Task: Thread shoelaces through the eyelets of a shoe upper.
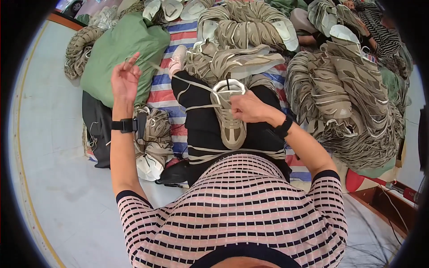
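Observation:
A tan and beige shoe upper (233,131) lies over my lap, its white-lined collar away from me and its rounded toe toward me. My right hand (250,107) is closed on its right side, near the eyelets; the fingertips are partly hidden. Raised out to the left, my left hand (126,80) has a pale shoelace (196,84) at its fingertips. That lace stretches from there across to the upper's opening. More loose laces (210,149) lie across my black-clad legs.
Bundles of similar uppers (342,85) are heaped at the right, with more uppers (248,33) stacked ahead. A green sack (127,56) stands at the left, above a smaller bundle (154,134). Striped sheeting (161,94) covers the floor. Another person's striped sleeve (380,31) shows far right.

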The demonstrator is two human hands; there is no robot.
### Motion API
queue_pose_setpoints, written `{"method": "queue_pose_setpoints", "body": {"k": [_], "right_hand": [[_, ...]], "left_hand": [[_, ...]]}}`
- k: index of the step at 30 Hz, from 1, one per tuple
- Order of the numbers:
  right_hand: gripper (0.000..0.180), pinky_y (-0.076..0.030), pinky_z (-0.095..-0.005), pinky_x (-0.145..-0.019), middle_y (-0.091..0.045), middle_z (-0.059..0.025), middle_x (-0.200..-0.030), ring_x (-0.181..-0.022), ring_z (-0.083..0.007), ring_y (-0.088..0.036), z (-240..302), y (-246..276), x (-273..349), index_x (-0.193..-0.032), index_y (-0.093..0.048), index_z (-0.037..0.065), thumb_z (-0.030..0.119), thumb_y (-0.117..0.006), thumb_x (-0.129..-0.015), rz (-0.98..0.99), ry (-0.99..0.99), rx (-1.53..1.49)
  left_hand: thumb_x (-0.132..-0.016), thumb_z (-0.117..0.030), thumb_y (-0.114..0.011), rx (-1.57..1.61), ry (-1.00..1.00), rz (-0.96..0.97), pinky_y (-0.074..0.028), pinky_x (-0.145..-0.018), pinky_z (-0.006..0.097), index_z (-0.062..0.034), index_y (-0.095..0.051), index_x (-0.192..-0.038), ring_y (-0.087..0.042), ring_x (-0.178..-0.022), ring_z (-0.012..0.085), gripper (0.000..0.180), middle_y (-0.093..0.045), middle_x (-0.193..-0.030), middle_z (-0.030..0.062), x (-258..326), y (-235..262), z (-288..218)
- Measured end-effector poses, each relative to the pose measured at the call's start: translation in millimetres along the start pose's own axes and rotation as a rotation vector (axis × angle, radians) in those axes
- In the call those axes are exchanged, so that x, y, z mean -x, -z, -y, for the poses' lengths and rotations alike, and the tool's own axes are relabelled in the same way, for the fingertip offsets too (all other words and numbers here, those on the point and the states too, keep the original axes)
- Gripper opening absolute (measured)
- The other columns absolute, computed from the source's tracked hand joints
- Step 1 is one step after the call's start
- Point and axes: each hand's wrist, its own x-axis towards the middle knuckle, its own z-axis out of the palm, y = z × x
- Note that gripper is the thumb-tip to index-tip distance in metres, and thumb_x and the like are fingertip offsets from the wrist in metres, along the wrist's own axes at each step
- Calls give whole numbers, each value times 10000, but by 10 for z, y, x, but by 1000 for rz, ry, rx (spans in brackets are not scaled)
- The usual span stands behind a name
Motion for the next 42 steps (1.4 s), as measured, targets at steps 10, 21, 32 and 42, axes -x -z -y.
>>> {"method": "queue_pose_setpoints", "body": {"k": [10,21,32,42], "right_hand": [[137,-422,-342,-654,-526,-66,-775,-685,-250,-546,20,-92,179,-808,-539,76,7,-600,-706,-498,161,282],[168,-463,-429,-569,-583,-122,-743,-619,-336,-569,-147,89,271,-893,-531,68,4,-539,-737,-637,32,48],[116,-435,-354,-647,-556,-73,-787,-717,-262,-572,-222,-112,312,-863,-543,58,36,-590,-760,-455,180,247],[144,-412,-361,-696,-521,-90,-736,-707,-269,-559,11,-200,376,-802,-484,58,22,-577,-698,-577,120,145]], "left_hand": [[-846,-132,-503,530,93,204,-437,-717,329,-32,-494,-740,-447,-699,190,146,-570,-973,139,-347,-39,-45],[-837,-102,-540,531,94,126,-471,-813,380,2,-570,-786,-552,-832,261,120,-608,-919,163,-650,75,-67],[-835,-112,-551,483,164,114,-477,-812,387,-11,-585,-785,-565,-809,252,117,-630,-899,143,-524,-32,134],[-794,-117,-634,-1422,-610,350,-502,-616,360,-95,-563,-959,-592,-735,248,181,-565,-944,92,209,-898,853]]}}
